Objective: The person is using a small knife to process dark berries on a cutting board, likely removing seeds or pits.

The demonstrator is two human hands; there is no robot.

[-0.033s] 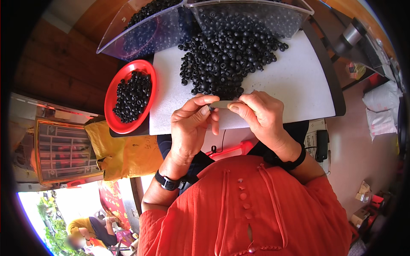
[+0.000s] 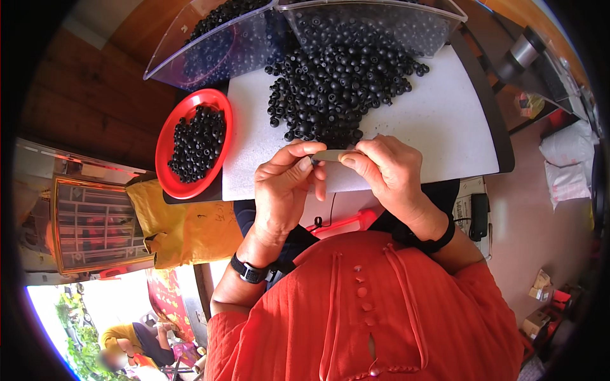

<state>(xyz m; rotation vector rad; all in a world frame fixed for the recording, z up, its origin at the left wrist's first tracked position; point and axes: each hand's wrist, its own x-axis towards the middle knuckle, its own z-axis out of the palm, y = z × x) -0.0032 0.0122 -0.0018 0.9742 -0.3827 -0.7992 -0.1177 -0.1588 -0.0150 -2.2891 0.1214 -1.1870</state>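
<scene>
My right grip (image 2: 395, 166) is clamped on a flat blade (image 2: 328, 155) at my counter's (image 2: 445, 130) near edge; my left pinches a small dark piece (image 2: 312, 161), mostly finger-hidden. Black beads (image 2: 337, 89) heap just beyond, clear bins (image 2: 441, 32) behind, red bowl (image 2: 163, 145) leftward.

Your flat tool (image 2: 328, 155) looks smooth metal; black pieces (image 2: 333, 95), matt, plastic-looking; red plate (image 2: 163, 143), glossy plastic; your top (image 2: 286, 317), ribbed cloth.
</scene>
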